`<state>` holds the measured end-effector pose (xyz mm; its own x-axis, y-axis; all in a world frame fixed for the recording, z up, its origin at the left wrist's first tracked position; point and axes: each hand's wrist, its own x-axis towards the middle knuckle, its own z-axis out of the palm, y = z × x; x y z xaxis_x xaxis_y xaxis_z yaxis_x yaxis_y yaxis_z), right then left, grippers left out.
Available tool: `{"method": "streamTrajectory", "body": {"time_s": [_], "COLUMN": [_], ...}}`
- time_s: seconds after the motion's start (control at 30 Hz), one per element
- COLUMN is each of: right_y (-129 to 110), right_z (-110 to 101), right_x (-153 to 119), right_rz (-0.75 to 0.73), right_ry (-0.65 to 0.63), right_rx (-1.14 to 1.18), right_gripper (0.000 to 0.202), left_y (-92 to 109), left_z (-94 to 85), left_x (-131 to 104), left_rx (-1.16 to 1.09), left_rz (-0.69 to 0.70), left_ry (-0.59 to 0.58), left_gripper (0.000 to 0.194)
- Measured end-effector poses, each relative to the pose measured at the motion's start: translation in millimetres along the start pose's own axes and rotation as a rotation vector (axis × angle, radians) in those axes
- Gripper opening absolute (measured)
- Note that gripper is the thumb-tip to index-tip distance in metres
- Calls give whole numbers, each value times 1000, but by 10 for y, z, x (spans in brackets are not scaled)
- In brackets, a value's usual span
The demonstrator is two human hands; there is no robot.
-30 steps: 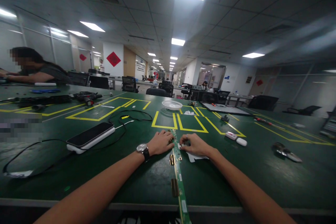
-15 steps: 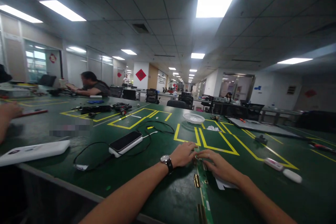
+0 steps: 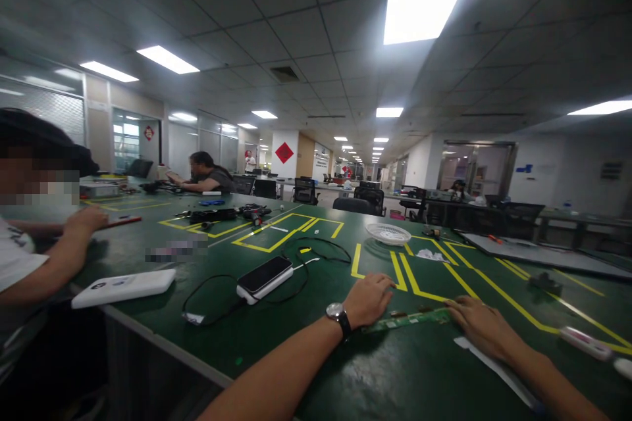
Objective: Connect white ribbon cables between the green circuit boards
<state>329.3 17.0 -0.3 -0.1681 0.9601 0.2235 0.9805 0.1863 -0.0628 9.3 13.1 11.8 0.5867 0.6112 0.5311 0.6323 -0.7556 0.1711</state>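
Observation:
A long narrow green circuit board (image 3: 409,320) lies crosswise low over the table between my two hands, slightly blurred. At its right end, my right hand (image 3: 481,323) has its fingers closed on the board. My left hand (image 3: 368,300), below a wristwatch (image 3: 336,313), is beside the board's left end, fingers reaching forward past it. Its thumb is hidden, so any contact there is unclear. Partly under my right forearm lies a white paper strip (image 3: 494,368).
On the green table (image 3: 276,355) are a phone on a white block (image 3: 265,278) with a black cable, a white basket (image 3: 388,233), crumpled paper (image 3: 429,255), a white case (image 3: 123,287) and dark tools (image 3: 212,215). A co-worker (image 3: 44,230) sits at the left; another person (image 3: 210,174) sits beyond.
The circuit board has turned from pointing away from me to lying crosswise. My hands, together at its far end before, are now apart at opposite ends. The view has swung left.

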Motion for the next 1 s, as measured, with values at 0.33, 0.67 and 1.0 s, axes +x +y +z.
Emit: {"method": "streamTrajectory", "body": {"time_s": [0.33,0.67,1.0], "right_y": [125,96,-16], "right_z": [219,382,172], "right_x": [-20,-20,-115], "right_rz": [135,240,237], "right_ry": [7,-57,-66], "right_rx": [-164,-20,67], "right_gripper": [54,83,75], "left_y": [41,59,47], "left_z": [-10,35,50], "left_x": [-21,-47,-49], "left_rx": [82,103,104], "left_rz": [22,49,46], "left_ry": [-21,-66,-80], "left_gripper": [30,32,31]}}
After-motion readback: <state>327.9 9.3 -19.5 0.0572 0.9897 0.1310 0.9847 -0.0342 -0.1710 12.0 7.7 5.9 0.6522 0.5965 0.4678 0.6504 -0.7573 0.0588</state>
